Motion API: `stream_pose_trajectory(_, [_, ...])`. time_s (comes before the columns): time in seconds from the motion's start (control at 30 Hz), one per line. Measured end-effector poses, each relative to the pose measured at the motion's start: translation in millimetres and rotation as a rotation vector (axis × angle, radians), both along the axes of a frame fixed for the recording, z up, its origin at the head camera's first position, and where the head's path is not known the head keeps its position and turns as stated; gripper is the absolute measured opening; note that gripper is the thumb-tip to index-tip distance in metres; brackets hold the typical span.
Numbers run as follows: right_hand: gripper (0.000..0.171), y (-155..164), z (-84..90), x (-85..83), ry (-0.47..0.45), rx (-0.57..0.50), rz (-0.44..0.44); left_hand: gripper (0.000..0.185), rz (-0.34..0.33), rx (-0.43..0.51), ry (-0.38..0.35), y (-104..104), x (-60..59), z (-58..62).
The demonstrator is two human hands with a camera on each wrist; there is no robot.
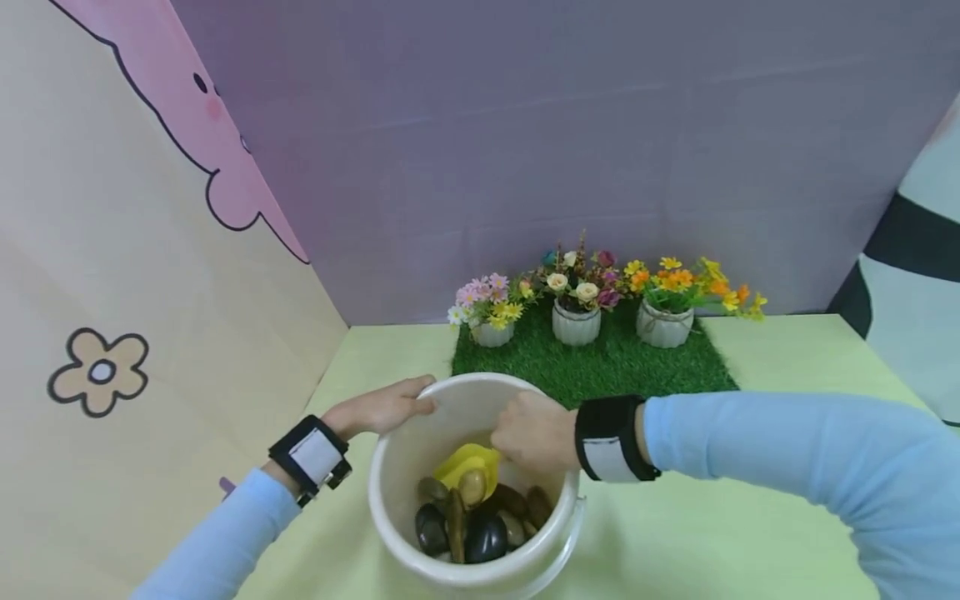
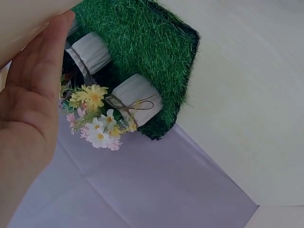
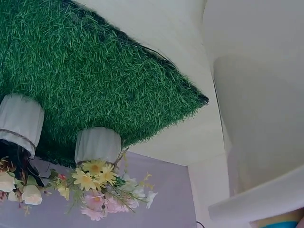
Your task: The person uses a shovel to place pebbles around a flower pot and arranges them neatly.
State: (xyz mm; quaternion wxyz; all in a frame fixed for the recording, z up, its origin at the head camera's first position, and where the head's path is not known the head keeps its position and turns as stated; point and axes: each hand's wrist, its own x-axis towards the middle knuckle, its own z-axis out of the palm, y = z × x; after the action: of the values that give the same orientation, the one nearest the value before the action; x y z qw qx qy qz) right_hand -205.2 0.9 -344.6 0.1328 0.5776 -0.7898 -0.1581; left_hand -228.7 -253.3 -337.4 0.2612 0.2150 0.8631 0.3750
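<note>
A pale green table [image 1: 675,525] bears an artificial grass mat [image 1: 525,367], with a white bucket [image 1: 465,410] on the near side, its rim pinched between the left hand's [image 1: 390,407] thumb and fingers. Inside the bucket, the right hand [image 1: 534,432], fingers curled, grips a yellow scoop [image 1: 482,458] whose blade sits against smooth brown and black pebbles [image 1: 486,537].

Pale blue long fabric left sleeve [image 1: 217,537] toward seven o'clock, matching right sleeve [image 1: 757,437] toward four, black fabric left wristband [image 1: 288,456] with whitish rectangular patch [image 1: 315,461], small black block [image 1: 340,476] at its four-o'clock edge, black fabric right wristband [image 1: 609,414], greyish-white panel [image 1: 606,458] toward its six o'clock, left hand [image 1: 384,407] and right hand [image 1: 534,432] both bare
</note>
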Motion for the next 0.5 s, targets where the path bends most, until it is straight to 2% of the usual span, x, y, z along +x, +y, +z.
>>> stream_pose_trajectory(0.17, [0.033, -6, -5.4, 5.0, -0.047, -0.032, 0.014, 0.033, 0.001, 0.002, 0.008, 1, 1.9, -4.7])
stream_pose_trajectory(0.27, [0.034, -6, -6.1, 5.6, -0.068, -0.021, -0.016, 0.031, 0.002, 0.007, 0.002, 2, 0.4, -6.5])
stream_pose_trajectory(0.5, [0.024, 0, 6.3, 3.5, -0.238, -0.042, -0.096, 0.026, 0.005, -0.025, 0.024, 2, -1.7, -0.8])
